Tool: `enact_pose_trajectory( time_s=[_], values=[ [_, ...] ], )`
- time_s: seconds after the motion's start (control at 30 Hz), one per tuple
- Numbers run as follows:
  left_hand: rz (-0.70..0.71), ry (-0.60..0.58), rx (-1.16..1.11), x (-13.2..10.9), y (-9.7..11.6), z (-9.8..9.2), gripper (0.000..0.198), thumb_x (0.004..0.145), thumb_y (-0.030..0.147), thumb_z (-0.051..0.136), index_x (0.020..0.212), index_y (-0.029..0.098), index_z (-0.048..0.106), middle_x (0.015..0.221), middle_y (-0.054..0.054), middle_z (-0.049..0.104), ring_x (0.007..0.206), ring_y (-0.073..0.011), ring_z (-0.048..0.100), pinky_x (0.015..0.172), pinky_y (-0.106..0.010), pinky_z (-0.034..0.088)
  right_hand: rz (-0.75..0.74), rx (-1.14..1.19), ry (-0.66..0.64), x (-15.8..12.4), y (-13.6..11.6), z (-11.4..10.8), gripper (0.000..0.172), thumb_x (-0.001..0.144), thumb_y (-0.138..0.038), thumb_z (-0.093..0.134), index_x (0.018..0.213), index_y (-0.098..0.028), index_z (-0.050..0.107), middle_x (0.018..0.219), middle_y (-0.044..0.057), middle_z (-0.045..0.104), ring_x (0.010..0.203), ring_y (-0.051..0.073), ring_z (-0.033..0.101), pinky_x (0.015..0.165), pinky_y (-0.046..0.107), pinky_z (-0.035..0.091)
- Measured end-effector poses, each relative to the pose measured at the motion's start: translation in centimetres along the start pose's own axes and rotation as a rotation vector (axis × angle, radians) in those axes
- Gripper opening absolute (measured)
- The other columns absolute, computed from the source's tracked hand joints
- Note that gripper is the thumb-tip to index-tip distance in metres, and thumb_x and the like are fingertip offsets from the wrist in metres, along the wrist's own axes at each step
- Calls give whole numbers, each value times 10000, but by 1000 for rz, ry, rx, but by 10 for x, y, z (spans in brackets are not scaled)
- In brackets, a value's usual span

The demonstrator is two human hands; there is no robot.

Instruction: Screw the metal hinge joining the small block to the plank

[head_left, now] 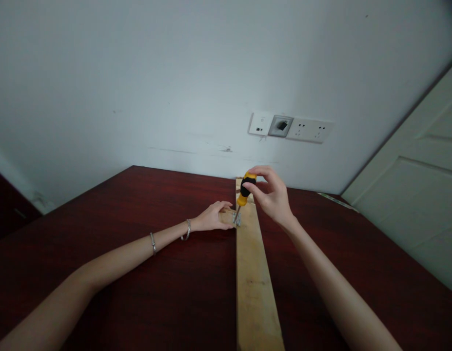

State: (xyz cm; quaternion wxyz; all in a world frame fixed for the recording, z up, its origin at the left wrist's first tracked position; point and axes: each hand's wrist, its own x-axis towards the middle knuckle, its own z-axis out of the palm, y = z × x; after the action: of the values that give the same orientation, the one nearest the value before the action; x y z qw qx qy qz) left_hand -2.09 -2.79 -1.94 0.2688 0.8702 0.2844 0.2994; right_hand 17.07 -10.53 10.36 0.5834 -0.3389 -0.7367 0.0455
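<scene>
My right hand is closed around the yellow and black handle of a screwdriver. The screwdriver tilts, its shaft running down to a small metal hinge. That hinge lies where a short wooden block meets the left edge of a long wooden plank. My left hand grips the short block from the left, thumb on the near side and fingers on the far side. Whether a screw sits under the screwdriver's tip is too small to make out.
The plank lies on a dark red tabletop, its far end close to a white wall. Sockets and a black plug are on the wall. A pale panelled door stands at the right.
</scene>
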Motion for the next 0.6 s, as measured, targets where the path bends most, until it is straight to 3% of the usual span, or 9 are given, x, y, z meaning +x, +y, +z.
enact_pose_trajectory(
  time_s=[0.1, 0.27, 0.47, 0.53, 0.6],
  values=[
    [7, -2, -8, 0, 0, 0, 682, 628, 399, 809, 1204, 182, 515, 1137, -104, 615, 1024, -246, 605, 922, -402, 454, 13, -15, 2, 0, 1, -1, 246, 772, -335, 716, 984, -249, 625, 1086, 64, 565, 1003, 202, 585, 715, 323, 582],
    [14, 3, -7, 0, 0, 0, 688, 619, 394, 812, 1201, 173, 520, 1127, -109, 618, 1018, -252, 604, 922, -405, 451, 30, 98, -102, 0, 5, -4, 272, 902, -275, 544, 1168, -270, 604, 1237, 75, 586, 1134, 201, 569, 897, 383, 539],
    [13, 4, -16, 0, -2, 1, 694, 621, 397, 812, 1212, 183, 518, 1146, -106, 619, 1037, -261, 602, 931, -414, 445, 36, 24, 1, 2, 12, -2, 290, 770, -351, 717, 1029, -257, 626, 1050, 54, 597, 982, 203, 597, 777, 348, 573],
    [11, 0, -15, -1, -3, 1, 697, 624, 391, 812, 1219, 188, 512, 1156, -105, 617, 1046, -258, 602, 939, -413, 443, 44, 22, -25, 2, 11, -3, 345, 744, -369, 739, 1050, -264, 620, 1086, 59, 573, 1011, 214, 584, 774, 349, 573],
    [8, -3, -15, -1, -3, 1, 706, 622, 385, 816, 1226, 193, 504, 1157, -102, 618, 1047, -254, 604, 940, -408, 446, 72, 66, -99, 1, 11, -5, 361, 805, -368, 675, 1147, -287, 597, 1195, 71, 548, 1084, 224, 566, 792, 355, 572]
  ],
)
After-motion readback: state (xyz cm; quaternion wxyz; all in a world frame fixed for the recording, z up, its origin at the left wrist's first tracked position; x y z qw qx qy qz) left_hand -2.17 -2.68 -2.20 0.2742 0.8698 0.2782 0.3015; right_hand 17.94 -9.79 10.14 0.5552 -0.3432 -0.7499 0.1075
